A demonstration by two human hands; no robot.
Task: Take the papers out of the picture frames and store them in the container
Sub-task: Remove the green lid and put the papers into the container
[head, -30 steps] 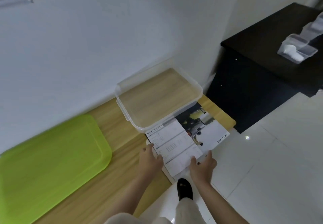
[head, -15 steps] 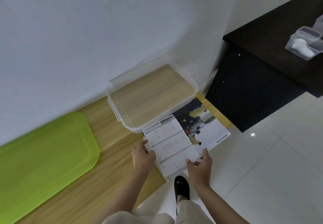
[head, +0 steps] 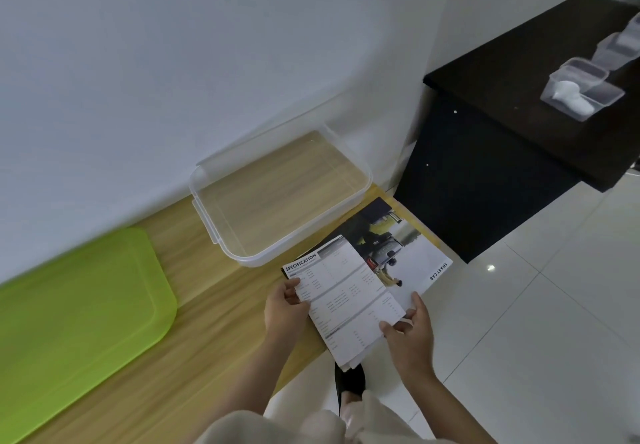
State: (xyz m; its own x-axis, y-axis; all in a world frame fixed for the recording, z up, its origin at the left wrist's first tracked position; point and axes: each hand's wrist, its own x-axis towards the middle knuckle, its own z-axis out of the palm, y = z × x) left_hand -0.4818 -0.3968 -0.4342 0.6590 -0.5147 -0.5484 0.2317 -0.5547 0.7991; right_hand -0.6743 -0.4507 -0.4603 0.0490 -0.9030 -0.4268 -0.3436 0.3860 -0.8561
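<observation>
Papers: a stack of printed sheets [head: 349,301], a white specification page on top, a glossy vehicle photo page beneath, held just near of the container, overhanging the bench edge.
Left hand [head: 285,308]: fingers curled, pinching the stack's left edge.
Right hand [head: 410,325]: thumb and fingers clamped on the stack's near-right corner; both probably keep the sheets squared for lowering in.
Container: clear rectangular plastic tub [head: 221,235], lidless, on the light wooden bench [head: 194,339] against the wall.
Lid: flat lime-green plastic lid [head: 76,308], set aside left, likely to keep the opening free.

Clear plastic container [head: 360,197], glossy papers [head: 349,301]
</observation>
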